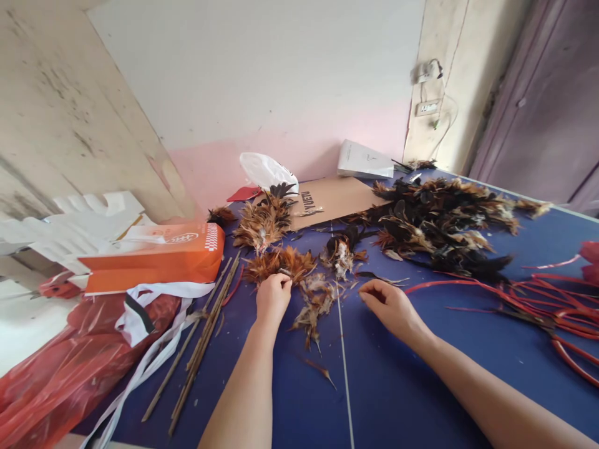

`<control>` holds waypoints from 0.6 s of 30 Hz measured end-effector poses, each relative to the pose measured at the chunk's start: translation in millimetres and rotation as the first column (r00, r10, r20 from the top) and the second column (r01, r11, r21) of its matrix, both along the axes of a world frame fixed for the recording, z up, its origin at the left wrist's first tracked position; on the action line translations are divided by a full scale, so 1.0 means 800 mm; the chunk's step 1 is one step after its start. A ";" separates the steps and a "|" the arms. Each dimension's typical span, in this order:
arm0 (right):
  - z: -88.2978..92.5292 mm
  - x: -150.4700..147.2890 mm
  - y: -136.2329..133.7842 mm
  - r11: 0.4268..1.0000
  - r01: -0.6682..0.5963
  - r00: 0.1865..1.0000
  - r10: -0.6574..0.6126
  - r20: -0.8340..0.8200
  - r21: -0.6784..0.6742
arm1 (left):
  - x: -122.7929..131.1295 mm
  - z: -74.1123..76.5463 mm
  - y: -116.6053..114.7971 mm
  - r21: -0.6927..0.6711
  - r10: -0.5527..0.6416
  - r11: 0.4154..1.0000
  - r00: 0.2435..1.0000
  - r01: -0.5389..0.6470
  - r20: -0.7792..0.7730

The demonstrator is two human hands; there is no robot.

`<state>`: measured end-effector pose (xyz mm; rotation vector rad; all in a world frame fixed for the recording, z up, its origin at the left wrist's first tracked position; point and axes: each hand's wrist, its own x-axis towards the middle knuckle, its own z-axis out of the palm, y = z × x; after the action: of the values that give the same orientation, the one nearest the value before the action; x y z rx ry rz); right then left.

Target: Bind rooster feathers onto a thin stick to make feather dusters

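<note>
While the left hand (273,296) pinches brown feathers (281,260), the right hand (390,310) curls its fingers (373,286) over the tabletop (393,386); whether they grip anything, I cannot tell.

Left hand (272,297) pinching; right hand (390,307) loosely curled (both forearms (250,386) stretched forward).

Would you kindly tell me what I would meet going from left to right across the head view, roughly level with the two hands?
Red plastic bag, thin sticks, left hand, small loose feathers, right hand, scissors.
</note>
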<state>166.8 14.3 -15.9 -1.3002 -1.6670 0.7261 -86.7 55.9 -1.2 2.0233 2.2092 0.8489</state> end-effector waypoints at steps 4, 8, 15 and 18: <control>0.017 -0.018 -0.012 0.994 -0.092 0.982 0.082 0.172 0.052 | 0.018 0.012 -0.011 0.210 -0.147 0.969 0.987 0.129 0.071; 0.035 -0.025 -0.010 0.985 -0.171 0.934 0.155 0.322 0.021 | 0.041 0.022 -0.028 0.169 -0.355 0.927 0.929 0.335 0.102; 0.039 -0.026 0.011 0.992 -0.115 0.941 0.095 0.326 0.043 | 0.055 0.009 -0.033 -0.180 -0.448 0.865 0.883 0.468 0.141; 0.031 -0.012 0.018 0.999 -0.052 0.975 0.049 0.218 0.007 | 0.056 0.007 -0.029 -0.137 -0.428 0.866 0.853 0.482 0.298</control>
<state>157.5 28.6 8.8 -1.3729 -1.8826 0.6189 -41.6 32.4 4.1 2.0648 1.5098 0.7357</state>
